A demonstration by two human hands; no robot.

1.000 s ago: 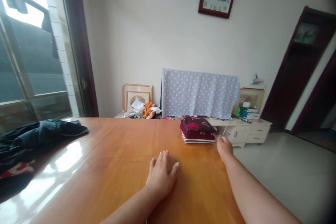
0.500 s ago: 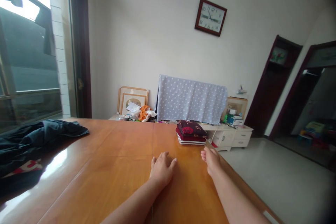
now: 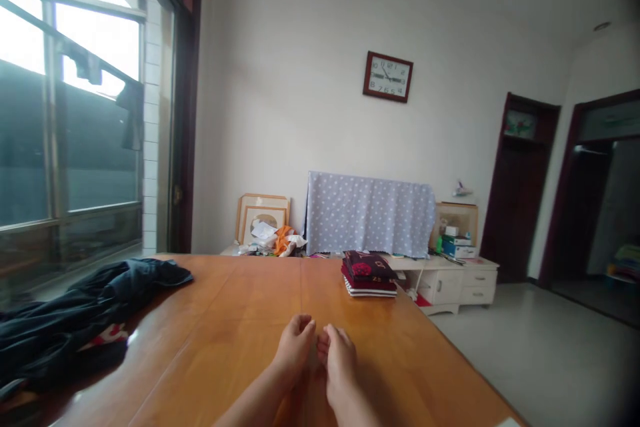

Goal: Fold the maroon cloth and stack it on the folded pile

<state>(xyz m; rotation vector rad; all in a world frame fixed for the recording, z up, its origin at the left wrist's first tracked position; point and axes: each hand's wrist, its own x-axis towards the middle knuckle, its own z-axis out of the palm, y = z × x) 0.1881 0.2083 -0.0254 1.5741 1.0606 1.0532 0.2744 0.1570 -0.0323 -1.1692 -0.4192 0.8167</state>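
My left hand and my right hand are close together over the wooden table, with a narrow gap between them. The fingers of both are loosely curled, and I see nothing held in either. Beyond my right hand sits a neat stack of folded clothes, dark maroon with a patterned piece on top and striped cloth below. Several dark garments lie in a loose heap at the table's left side, a red and white patch showing among them.
Behind the table, a low white cabinet stands against the wall, with a polka-dot cloth draped over something on it. Picture frames and crumpled papers lean and lie nearby. A window is on the left; tiled floor is on the right.
My right hand has moved left, away from the folded stack, to beside my left hand. My left hand's spread fingers have curled in. The view has tilted upward.
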